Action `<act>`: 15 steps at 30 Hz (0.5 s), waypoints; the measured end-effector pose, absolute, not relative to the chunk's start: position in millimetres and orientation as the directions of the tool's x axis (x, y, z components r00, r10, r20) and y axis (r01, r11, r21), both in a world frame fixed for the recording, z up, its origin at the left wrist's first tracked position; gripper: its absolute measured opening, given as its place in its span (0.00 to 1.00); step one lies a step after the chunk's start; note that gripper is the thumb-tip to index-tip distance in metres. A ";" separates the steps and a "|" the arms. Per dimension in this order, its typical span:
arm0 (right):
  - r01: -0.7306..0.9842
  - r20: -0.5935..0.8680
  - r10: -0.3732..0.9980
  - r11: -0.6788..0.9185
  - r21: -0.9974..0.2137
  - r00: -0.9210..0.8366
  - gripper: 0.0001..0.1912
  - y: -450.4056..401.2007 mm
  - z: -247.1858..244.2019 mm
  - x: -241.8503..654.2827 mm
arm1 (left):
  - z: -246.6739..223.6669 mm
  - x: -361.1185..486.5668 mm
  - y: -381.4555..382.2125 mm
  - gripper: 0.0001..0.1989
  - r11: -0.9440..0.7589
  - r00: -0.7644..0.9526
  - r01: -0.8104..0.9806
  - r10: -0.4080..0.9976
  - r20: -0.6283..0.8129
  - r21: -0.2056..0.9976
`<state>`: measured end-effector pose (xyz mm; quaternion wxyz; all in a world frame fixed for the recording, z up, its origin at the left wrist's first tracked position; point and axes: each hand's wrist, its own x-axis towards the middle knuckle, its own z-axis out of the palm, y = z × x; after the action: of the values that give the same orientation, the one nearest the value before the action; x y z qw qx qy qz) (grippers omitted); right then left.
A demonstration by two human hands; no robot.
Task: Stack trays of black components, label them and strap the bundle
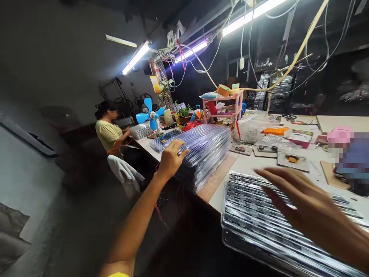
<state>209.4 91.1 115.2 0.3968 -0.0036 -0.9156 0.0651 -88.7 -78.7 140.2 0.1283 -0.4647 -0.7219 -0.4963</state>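
My left hand [171, 159] is at the near left corner of a tall stack of clear plastic trays [206, 148]. Its fingers are curled, with a gap between them and the thumb; whether they touch the top tray is hard to tell. Fingers stretched out, my right hand [305, 204] hovers over a clear tray [248, 207] filled with rows of small dark parts, at the near right edge of the table. It holds nothing that I can see, and it covers part of that tray.
Another person [111, 129] works at the table's far left, behind a blue fan [150, 114]. A pink shelf [221, 104] stands behind the stack. Small boards [293, 161], plastic bags [248, 129] and scissors [289, 117] lie on the right. Cables [305, 42] hang overhead.
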 end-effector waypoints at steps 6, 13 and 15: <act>-0.134 0.641 -0.101 0.991 -0.003 -0.761 0.42 70.8 118.7 45.5 | 110.5 -68.1 -89.2 0.13 -0.046 -0.589 0.746 0.420 0.690 0.665; -0.182 0.547 -0.202 0.979 0.093 -0.812 0.29 63.6 110.5 9.1 | 77.0 -52.2 -107.5 0.12 -0.303 -0.756 0.537 0.241 0.609 0.787; -0.197 0.543 -0.226 0.974 0.112 -0.809 0.26 63.1 114.6 11.3 | 71.8 -58.8 -111.0 0.09 -0.416 -0.903 0.275 0.199 0.382 0.867</act>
<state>11.3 63.1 114.6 0.2887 0.1112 -0.9506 -0.0252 -58.8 -111.0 71.8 0.0234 -0.2193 -0.5400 -0.8122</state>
